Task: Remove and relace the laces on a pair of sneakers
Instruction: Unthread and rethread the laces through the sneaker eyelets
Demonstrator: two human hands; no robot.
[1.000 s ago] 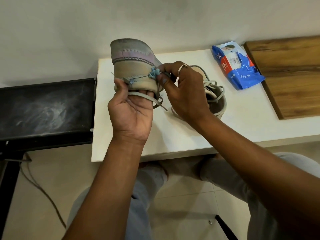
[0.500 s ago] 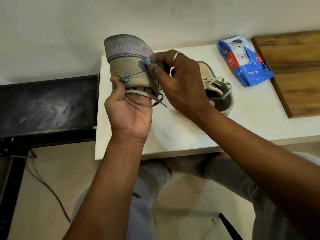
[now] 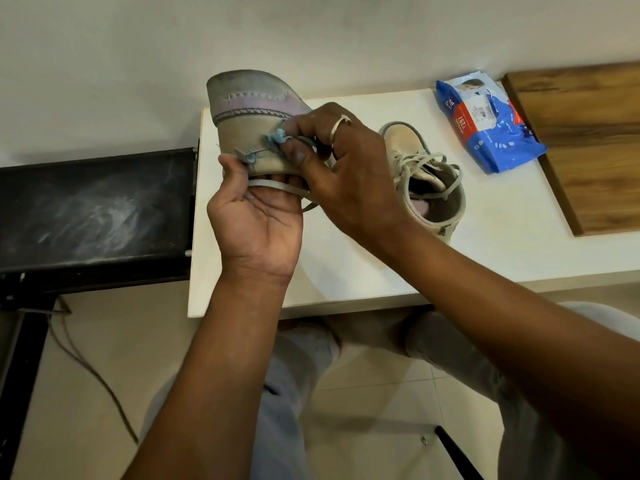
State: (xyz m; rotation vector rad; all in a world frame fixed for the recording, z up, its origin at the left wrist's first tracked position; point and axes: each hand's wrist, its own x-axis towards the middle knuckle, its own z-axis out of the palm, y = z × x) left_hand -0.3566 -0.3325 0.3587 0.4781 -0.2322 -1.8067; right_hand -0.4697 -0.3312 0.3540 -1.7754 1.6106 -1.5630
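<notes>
One: Two sneakers are being listed. Item one, held sneaker (image 3: 242, 133): you are lifting it above the counter (image 3: 346, 271), its sole facing up and away from you. Your left grip (image 3: 256, 216) is clasping it from below, with the thumb pressing on its side.

Two: And the right grip (image 3: 346, 174)?

One: It is pinching a small blue bit (image 3: 277, 136) at the side of that sneaker, between thumb and forefinger. I am not managing to tell whether that is a lace end or a knot. Item two, grey lace (image 3: 273, 185): it is lying across your left palm, just under the shoe.

Two: Item three?

One: Second sneaker (image 3: 398, 135): it is standing on the counter just right of your hands, laced and untouched.

Two: Which step are you logging?

One: By my reckoning, removal on the first shoe; relacing is not yet beginning. The next move is calling for a steady hold from your left grip. Meanwhile the right is needing to work the blue bit free and draw the lace out without tightening it.
</notes>
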